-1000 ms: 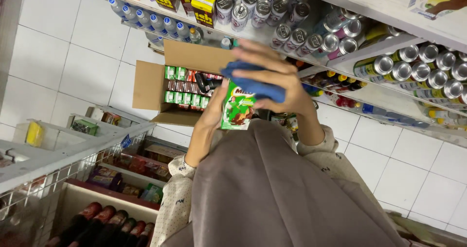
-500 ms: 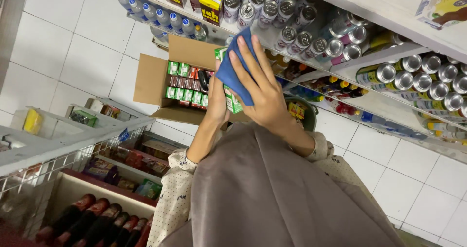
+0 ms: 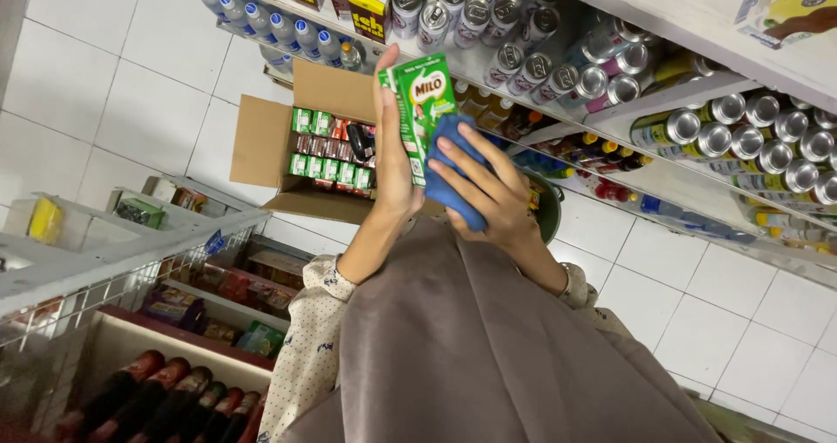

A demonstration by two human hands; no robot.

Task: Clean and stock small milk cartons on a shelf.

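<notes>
Left hand [image 3: 394,160] grips a small green drink carton [image 3: 421,112], held up just above the open cardboard box [image 3: 296,142]. Right hand [image 3: 488,190] presses a blue cloth [image 3: 453,168] against it. Looks light, stiff-ish but crushable, so hold the narrow sides.

Blue cloth [image 3: 455,171] half hidden under right-hand fingers [image 3: 485,166] — carton's [image 3: 421,112] back unseen.

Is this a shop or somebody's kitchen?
Most likely a small shop: shelves packed with rows of drink cans and bottles, plus an open cardboard box full of little drink cartons on the tiled floor.
</notes>
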